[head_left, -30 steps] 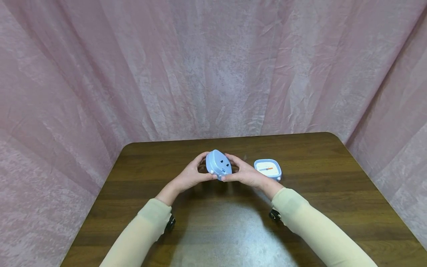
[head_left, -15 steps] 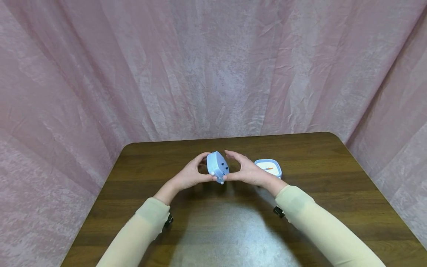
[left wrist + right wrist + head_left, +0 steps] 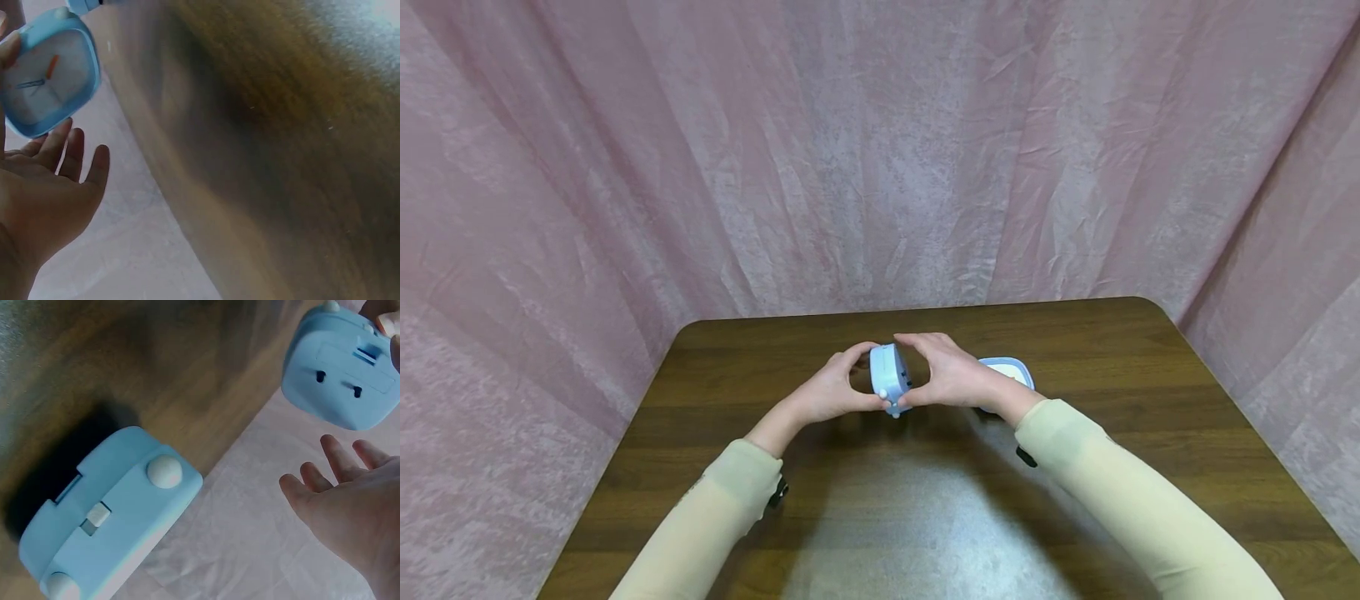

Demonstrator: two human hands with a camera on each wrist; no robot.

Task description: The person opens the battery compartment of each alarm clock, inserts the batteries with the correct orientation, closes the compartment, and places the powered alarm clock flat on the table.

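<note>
My left hand (image 3: 831, 387) pinches a small light-blue alarm clock (image 3: 886, 371) above the table, thumb below and fingers at the top. In the left wrist view its white dial (image 3: 50, 78) shows an orange hand. Its back (image 3: 340, 381) faces my right hand, with two dark knobs and a slot. My right hand (image 3: 951, 372) is around the clock's right side, its thumb at the bottom edge; whether the thumb touches is hard to tell. In the right wrist view its other fingers (image 3: 340, 462) extend apart from the clock.
A second light-blue alarm clock (image 3: 1017, 367) lies on the wooden table (image 3: 1105, 367), partly hidden behind my right wrist. The right wrist view shows its side with white round feet (image 3: 165, 472) and a small switch (image 3: 98, 514). Pink curtains (image 3: 880, 150) hang behind the table.
The held clock has turned so its back faces further right and more of its side shows. My right fingers have come off the clock's upper edge. The second clock is now more covered.
</note>
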